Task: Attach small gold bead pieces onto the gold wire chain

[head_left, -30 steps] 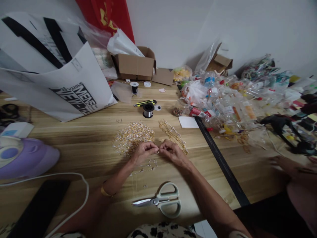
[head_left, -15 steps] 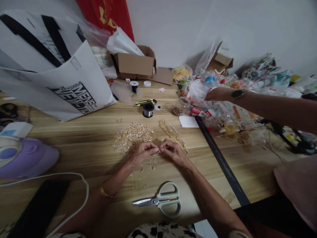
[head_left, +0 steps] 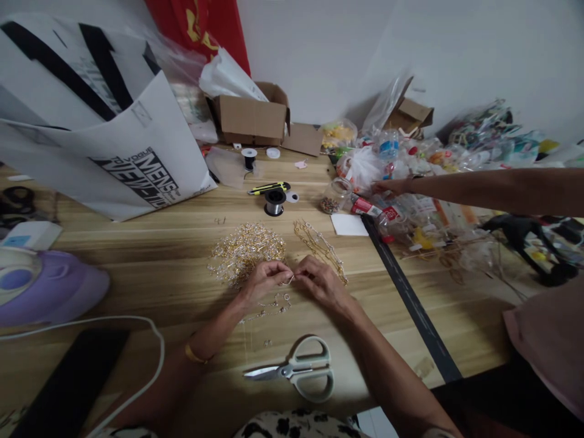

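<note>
The left hand and the right hand are close together above the middle of the counter, nearer to its near edge than to the wall. The fingers of the left hand are closed on a thin shiny chain, which hangs in a small curve below the fingertips. The fingers of the right hand are pinched together at the end of this chain; whether they also hold it is too small to tell. Just beyond the left hand lies a heap of gold and clear beaded strands, and beyond the right hand are some gold chains, laid lengthwise. A beaded chain lies on the counter just on the near side of the hands. The scissors rest flat by the near edge, with the blades to the left. Toward the far edge stands a wire spool, just beside a yellow cutter. A jar with beads is near a white card. To the right, another person's hand reaches into the plastic bottles and bags.
</note>
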`<state>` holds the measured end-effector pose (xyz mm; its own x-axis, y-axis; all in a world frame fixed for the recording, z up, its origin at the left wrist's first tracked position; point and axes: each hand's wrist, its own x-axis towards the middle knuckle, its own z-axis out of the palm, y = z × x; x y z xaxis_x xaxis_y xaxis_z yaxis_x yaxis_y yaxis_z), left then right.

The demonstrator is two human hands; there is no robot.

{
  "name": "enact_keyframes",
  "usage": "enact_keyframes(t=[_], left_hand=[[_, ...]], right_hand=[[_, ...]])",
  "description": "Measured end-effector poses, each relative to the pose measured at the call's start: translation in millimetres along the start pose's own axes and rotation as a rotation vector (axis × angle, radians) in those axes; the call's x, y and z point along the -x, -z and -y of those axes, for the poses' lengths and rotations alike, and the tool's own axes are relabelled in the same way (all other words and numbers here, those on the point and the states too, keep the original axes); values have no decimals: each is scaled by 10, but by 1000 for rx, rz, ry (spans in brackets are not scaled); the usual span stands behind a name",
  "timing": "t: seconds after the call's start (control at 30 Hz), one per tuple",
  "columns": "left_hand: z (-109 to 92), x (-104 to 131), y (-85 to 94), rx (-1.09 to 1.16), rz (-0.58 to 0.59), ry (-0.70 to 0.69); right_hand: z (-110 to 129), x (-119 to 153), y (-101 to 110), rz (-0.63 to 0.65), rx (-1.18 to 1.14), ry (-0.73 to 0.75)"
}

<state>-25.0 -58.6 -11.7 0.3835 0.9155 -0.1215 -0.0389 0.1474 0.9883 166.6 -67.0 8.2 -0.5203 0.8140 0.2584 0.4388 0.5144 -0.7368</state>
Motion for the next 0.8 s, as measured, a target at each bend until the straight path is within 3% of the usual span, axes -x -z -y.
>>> enact_keyframes(t=[0.17,0.43,0.8], left_hand=[[-13,5,-9,-4,-9,-7],[11,-10,9,-34,1,-23],[13,-11,13,-38,-12,-26]], right_hand=[[61,34,7,45,128,31],[54,46,-2,62,30,-50],[47,49,-21,-16,49,-43]])
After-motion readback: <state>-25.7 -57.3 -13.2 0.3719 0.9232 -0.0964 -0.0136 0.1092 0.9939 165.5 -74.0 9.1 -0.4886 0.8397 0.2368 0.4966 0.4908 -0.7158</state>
